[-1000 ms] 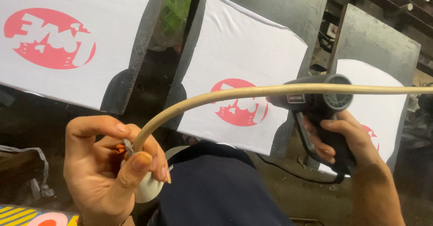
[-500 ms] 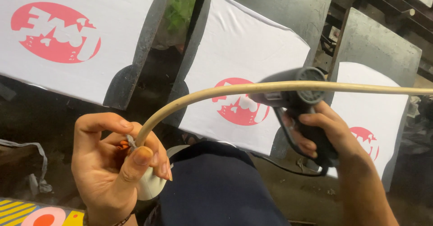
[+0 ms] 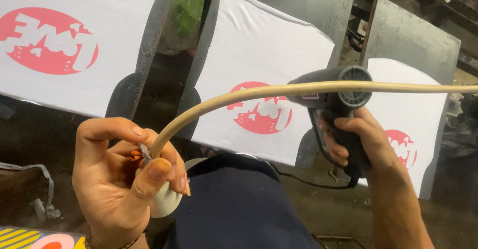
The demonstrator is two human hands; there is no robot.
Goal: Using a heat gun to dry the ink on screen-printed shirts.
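We see the left hand [image 3: 119, 179] with fingers closed around the end of a beige cable [image 3: 259, 94], which arcs off to the right edge. The right hand [image 3: 356, 142] grips a black hair dryer [image 3: 331, 97], just behind the cable, over white printed shirts [image 3: 259, 65].

Both forearms are bare, with no sleeves in view. The left hand [image 3: 127, 177], at the lower left of the frame, has long, rounded nails, and a thin dark bracelet [image 3: 112, 243] circles its wrist at the bottom edge. The right hand [image 3: 358, 142], right of centre, wears no ring. Dark navy clothing [image 3: 234, 204] fills the lower centre.
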